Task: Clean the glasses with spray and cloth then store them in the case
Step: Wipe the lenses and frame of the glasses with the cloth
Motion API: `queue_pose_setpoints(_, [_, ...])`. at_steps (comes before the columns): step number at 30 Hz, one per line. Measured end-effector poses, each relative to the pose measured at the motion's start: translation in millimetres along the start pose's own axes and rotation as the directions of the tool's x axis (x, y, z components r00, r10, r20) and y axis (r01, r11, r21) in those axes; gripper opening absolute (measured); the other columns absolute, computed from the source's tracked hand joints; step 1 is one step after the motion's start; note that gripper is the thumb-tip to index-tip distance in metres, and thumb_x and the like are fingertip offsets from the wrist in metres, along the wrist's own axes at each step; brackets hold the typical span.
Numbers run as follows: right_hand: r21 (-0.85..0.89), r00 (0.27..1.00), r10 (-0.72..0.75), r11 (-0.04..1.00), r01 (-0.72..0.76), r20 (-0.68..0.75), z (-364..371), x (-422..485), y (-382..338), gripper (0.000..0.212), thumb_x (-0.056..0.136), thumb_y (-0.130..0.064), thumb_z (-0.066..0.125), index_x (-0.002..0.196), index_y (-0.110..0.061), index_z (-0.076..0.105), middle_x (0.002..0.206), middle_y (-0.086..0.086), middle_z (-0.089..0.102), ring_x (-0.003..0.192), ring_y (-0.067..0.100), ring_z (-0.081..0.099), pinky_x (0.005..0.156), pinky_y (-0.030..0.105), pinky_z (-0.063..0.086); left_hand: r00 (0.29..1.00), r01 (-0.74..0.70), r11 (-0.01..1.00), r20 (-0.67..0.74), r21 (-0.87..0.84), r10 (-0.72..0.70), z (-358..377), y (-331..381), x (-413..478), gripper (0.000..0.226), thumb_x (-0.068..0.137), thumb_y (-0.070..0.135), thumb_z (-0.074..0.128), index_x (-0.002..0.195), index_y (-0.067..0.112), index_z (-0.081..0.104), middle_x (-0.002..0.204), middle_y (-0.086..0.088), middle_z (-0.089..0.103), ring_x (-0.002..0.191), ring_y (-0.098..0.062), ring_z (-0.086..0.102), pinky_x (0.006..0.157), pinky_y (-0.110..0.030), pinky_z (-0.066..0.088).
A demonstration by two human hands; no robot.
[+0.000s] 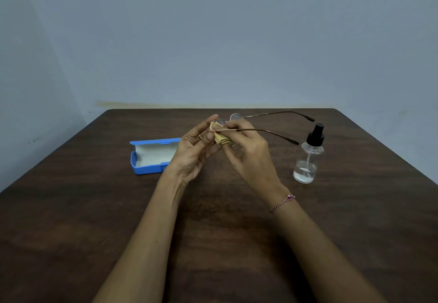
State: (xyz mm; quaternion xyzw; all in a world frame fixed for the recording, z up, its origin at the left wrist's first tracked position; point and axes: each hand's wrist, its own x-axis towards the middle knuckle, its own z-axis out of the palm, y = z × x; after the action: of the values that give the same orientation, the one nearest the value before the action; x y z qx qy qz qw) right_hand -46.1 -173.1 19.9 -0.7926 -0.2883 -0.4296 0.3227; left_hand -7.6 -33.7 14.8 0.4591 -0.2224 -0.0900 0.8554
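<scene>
Thin metal-framed glasses (267,131) are held above the table, lenses to the left and both arms unfolded toward the right. My left hand (196,148) pinches the frame at the near lens. My right hand (246,151) pinches a folded yellow cloth (219,135) against that lens. An open blue case (151,155) with a pale lining lies on the table to the left, partly behind my left hand. A clear spray bottle (308,158) with a black nozzle stands upright to the right.
The dark wooden table (213,231) reaches the blue wall at the back. Its left and right edges slant outward toward me. A braided thread band circles my right wrist (282,203).
</scene>
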Motion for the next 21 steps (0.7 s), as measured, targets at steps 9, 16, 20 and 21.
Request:
queue_pose_setpoints(9, [-0.099,0.990,-0.142,0.985,0.141,0.000,-5,0,1,0.031,0.080,0.009,0.064,0.110,0.001,0.067,0.107,0.015,0.060,0.102,0.024,0.053,0.092,0.029,0.047,0.999,-0.004,1.000,0.048,-0.003,0.004,2,5,-2,0.057,0.040,0.037,0.094,0.094,0.029,0.076,0.094,0.005,0.074,0.087,-0.007,0.070,0.071,-0.022,0.057])
queue_pose_setpoints(16, [-0.172,0.996,-0.067,0.984,0.056,-0.060,-7,2,10,0.034,0.083,0.006,0.058,0.114,-0.005,0.067,0.108,0.015,0.060,0.101,0.019,0.047,0.090,0.019,0.042,0.996,-0.010,0.999,0.091,0.043,0.006,0,6,-5,0.058,0.044,0.040,0.091,0.098,0.029,0.075,0.097,0.002,0.074,0.089,-0.012,0.070,0.073,-0.024,0.056])
queue_pose_setpoints(20, [-0.205,0.997,-0.015,0.979,-0.001,-0.079,-12,2,13,0.029,0.083,0.000,0.054,0.108,-0.003,0.069,0.104,0.013,0.060,0.099,0.017,0.046,0.088,0.017,0.042,0.995,-0.007,1.000,0.101,0.021,0.005,0,9,-7,0.057,0.044,0.036,0.092,0.098,0.026,0.075,0.092,-0.003,0.075,0.086,-0.014,0.071,0.072,-0.022,0.056])
queue_pose_setpoints(21, [-0.211,0.997,-0.008,0.978,-0.009,-0.077,-12,3,14,0.029,0.083,-0.001,0.054,0.108,-0.003,0.069,0.104,0.012,0.059,0.099,0.016,0.045,0.088,0.015,0.040,0.995,-0.006,1.000,0.102,0.021,0.004,0,9,-8,0.057,0.044,0.035,0.092,0.098,0.025,0.075,0.093,-0.004,0.075,0.086,-0.014,0.071,0.072,-0.023,0.056])
